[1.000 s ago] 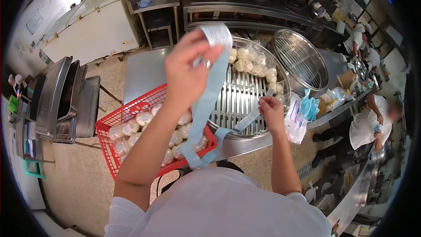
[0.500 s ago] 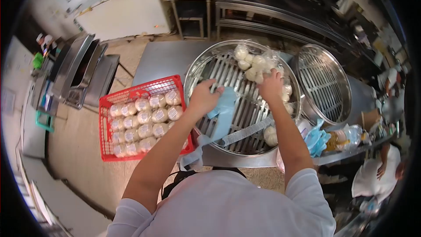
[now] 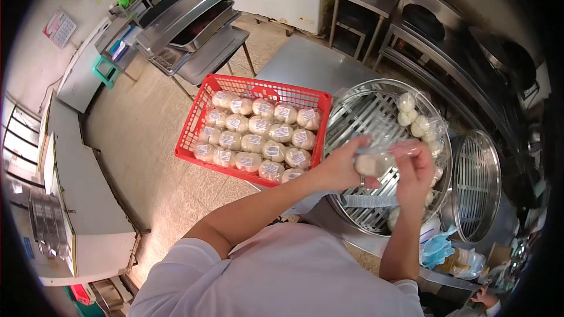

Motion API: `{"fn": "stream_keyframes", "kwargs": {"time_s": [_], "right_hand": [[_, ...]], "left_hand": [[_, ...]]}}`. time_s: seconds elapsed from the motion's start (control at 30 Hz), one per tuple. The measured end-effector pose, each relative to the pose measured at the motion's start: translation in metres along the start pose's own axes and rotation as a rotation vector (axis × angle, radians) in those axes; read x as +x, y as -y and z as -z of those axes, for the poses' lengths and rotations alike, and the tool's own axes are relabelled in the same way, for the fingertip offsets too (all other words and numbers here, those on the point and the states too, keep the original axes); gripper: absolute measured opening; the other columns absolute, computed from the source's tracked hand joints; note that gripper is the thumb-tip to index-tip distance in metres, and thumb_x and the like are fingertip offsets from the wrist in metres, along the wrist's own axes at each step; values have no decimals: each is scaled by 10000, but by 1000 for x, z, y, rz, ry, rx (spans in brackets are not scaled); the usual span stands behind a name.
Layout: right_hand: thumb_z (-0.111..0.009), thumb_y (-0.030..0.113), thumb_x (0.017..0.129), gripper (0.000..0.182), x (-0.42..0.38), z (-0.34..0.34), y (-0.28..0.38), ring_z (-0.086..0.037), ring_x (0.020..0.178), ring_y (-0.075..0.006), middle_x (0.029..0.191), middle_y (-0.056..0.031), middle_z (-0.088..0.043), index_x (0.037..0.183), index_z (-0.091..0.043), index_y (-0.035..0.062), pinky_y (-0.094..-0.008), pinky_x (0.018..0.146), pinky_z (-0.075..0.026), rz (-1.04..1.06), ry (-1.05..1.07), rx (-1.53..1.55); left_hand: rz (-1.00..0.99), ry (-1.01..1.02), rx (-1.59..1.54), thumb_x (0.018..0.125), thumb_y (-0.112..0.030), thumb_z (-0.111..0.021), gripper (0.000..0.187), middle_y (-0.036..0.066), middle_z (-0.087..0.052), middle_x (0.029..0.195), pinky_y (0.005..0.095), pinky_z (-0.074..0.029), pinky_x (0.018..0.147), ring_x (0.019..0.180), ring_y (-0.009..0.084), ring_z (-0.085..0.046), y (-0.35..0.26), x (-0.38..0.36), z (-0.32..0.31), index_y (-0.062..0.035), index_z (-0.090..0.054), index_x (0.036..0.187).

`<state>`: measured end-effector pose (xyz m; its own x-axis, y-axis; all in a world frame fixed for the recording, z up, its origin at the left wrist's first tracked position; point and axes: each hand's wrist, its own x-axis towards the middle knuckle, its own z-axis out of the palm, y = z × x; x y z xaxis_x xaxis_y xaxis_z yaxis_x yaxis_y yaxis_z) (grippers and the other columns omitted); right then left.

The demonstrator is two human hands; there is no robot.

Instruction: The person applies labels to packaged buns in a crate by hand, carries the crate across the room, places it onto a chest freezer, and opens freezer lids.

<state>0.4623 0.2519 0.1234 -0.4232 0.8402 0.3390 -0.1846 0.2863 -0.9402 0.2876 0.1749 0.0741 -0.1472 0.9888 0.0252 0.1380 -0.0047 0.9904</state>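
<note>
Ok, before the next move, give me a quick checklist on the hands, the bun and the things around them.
1. Left hand has hold of the bun: ok, above the slatted tray.
2. Right hand on the clear bag: ok, fingers pinching the plastic.
3. Bag closed around the bun: cannot tell, the plastic is blurred.
4. Label on this bun: cannot tell, none is clearly visible.
5. Label strip near the hands: ok, lying across the tray below them.
6. Red basket upright: ok, with wrapped buns in rows.
</note>
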Motion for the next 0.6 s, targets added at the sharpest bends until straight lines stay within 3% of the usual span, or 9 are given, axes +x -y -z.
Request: {"fn": "stream_keyframes", "kwargs": {"time_s": [0.03, 0.07, 0.17, 0.2, 0.3, 0.33, 0.47, 0.6], "right_hand": [[-669, 19, 978, 77, -6, -16, 3, -632, 995, -158, 1120, -92, -655, 1039, -621, 16, -306, 928, -512, 0, 55, 38], [-682, 20, 968, 124, -8, -30, 5, -631, 1023, -168, 1171, -104, -648, 1078, -625, 15, -317, 941, -516, 1, 108, 76], [-732, 36, 933, 373, -2, -65, 16, -637, 1091, -187, 1294, -114, -627, 1283, -605, 13, -330, 984, -512, 65, 34, -12], [-783, 85, 910, 628, -1, -64, 12, -626, 1171, -202, 1409, -120, -588, 1473, -512, 20, -352, 984, -525, 8, 112, -139], [-796, 111, 911, 613, -18, -99, -20, -649, 1141, -205, 1344, -109, -650, 1463, -551, 6, -350, 944, -548, -373, 316, 5], [-755, 115, 959, 421, -18, -113, -27, -685, 1047, -193, 1190, -113, -725, 1338, -642, -27, -335, 901, -567, -362, 424, -261], [-637, 95, 1053, 166, -17, -173, -34, -714, 931, -183, 1073, -144, -748, 1138, -690, -38, -339, 836, -586, -778, -31, 169], [-642, 70, 1040, 143, -17, -207, -60, -714, 891, -187, 1124, -122, -732, 1136, -678, -29, -343, 802, -597, -725, -122, 283]], "left_hand": [[85, 91, -141, 724, -202, -959, 858, 183, -693, 1250, 381, -529, 1027, 1200, 261, -666, 0, -7, 6, 2, -542, 1446], [97, 99, -182, 747, -81, -912, 799, 139, -698, 1234, 342, -545, 980, 1135, 204, -679, 4, -15, 15, -3, -539, 1449], [177, 100, -286, 777, -22, -858, 718, 124, -699, 1219, 341, -543, 985, 1126, 194, -675, 20, -41, 45, -4, -559, 1430], [231, 115, -300, 789, 11, -827, 657, 119, -695, 1211, 338, -544, 980, 1112, 191, -672, 5, -50, 61, 0, -590, 1402], [86, 196, -421, 810, -73, -847, 720, 92, -657, 1275, 350, -531, 986, 1152, 194, -632, 28, -67, 80, 0, -517, 1446], [318, 308, -150, 740, -146, -927, 813, 125, -647, 1299, 358, -510, 1018, 1178, 226, -624, 2, -72, 96, 17, -518, 1424], [42, 117, 3, 647, -214, -1008, 891, 197, -670, 1262, 418, -536, 989, 1151, 319, -663, 42, -97, 110, 13, -544, 1373], [159, -34, -35, 703, -252, -976, 838, 195, -709, 1155, 432, -562, 927, 1090, 321, -700, 37, -112, 145, 26, -541, 1364]]}}
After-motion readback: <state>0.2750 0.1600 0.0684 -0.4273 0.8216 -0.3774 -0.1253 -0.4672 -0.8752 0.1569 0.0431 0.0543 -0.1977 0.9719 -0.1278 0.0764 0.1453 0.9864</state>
